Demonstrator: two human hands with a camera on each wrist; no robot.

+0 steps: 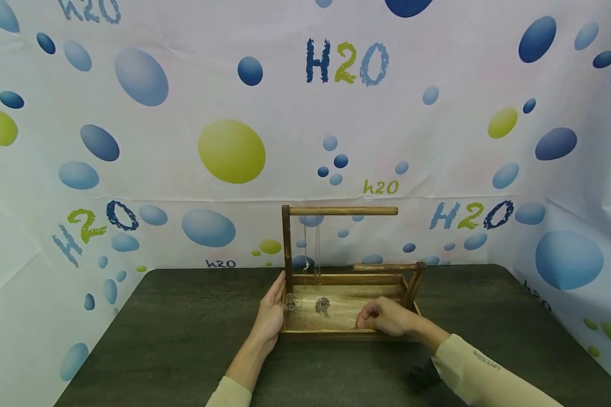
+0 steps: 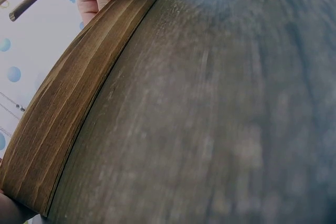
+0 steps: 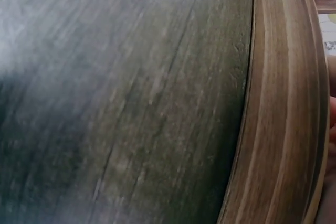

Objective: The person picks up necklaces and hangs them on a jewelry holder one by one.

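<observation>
A wooden jewelry stand with a shallow tray base rests on the table. Two thin necklaces hang from its tall upper bar, one carrying a small pendant. In the tray lie a bunched chain and another small chain at the left. My left hand lies against the tray's left side, fingers stretched along it. My right hand reaches over the front edge at the right, fingers bent and tips low in the tray; I cannot tell whether they pinch anything.
A shorter wooden bar on a slanted post stands at the tray's right, just behind my right hand. The dark wood-look table extends around the stand. A white backdrop with blue and green spots hangs behind.
</observation>
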